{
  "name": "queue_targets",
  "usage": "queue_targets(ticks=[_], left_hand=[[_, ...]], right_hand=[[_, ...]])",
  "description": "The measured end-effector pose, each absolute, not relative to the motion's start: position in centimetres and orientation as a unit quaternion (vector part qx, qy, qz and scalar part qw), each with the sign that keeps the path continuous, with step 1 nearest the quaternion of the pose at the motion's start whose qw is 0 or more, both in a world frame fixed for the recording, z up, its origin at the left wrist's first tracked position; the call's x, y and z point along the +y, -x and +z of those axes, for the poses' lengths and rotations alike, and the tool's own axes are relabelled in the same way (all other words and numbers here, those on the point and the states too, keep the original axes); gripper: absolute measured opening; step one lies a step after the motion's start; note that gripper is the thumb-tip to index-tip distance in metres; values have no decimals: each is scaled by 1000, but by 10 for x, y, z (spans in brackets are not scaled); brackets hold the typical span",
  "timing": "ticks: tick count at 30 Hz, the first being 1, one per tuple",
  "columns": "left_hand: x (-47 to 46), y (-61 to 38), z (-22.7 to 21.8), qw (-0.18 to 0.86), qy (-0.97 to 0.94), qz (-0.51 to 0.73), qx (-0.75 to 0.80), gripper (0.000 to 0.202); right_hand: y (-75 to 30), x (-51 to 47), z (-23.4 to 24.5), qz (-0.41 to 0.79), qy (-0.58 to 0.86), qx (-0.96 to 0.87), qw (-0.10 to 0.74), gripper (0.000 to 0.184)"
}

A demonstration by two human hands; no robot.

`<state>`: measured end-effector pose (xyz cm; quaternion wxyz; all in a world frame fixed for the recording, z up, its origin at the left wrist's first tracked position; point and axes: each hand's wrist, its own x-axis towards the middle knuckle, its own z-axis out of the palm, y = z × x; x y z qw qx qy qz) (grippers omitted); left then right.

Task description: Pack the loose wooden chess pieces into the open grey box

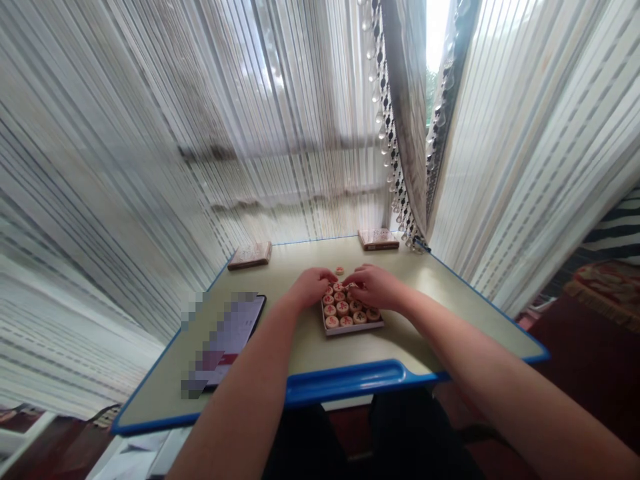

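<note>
A shallow, light-coloured box [355, 329] of round wooden Chinese chess pieces [343, 308] rests on the table in front of me. Rows of pieces stand in it, face up, with red and dark characters. At its far left corner my left hand [313, 287] is closed, fingers curled inward; what its fingertips hold is hidden. My right hand [375, 285] reaches over the far right part of the box, fingers bent down around a piece in the back rows and covering others. One loose piece [340, 271] lies on the table just beyond the box, between both hands.
A tablet [243, 333], partly blurred out, lies left of my left forearm. Flat brown boxes stand at the back left [250, 255] and back right [379, 239]. The pale table [425, 340] has a blue rim and front tray [345, 381]. String curtains [300, 120] hang behind.
</note>
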<state>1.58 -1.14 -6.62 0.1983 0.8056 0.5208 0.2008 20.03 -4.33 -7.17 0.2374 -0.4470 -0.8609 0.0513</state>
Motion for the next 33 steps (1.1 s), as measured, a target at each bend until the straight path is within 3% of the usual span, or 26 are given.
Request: queue_targets(ticks=[33], left_hand=[[-10, -16, -67, 207, -812, 214, 502, 41]], right_hand=[[-202, -44, -69, 41, 450, -862, 229, 24]])
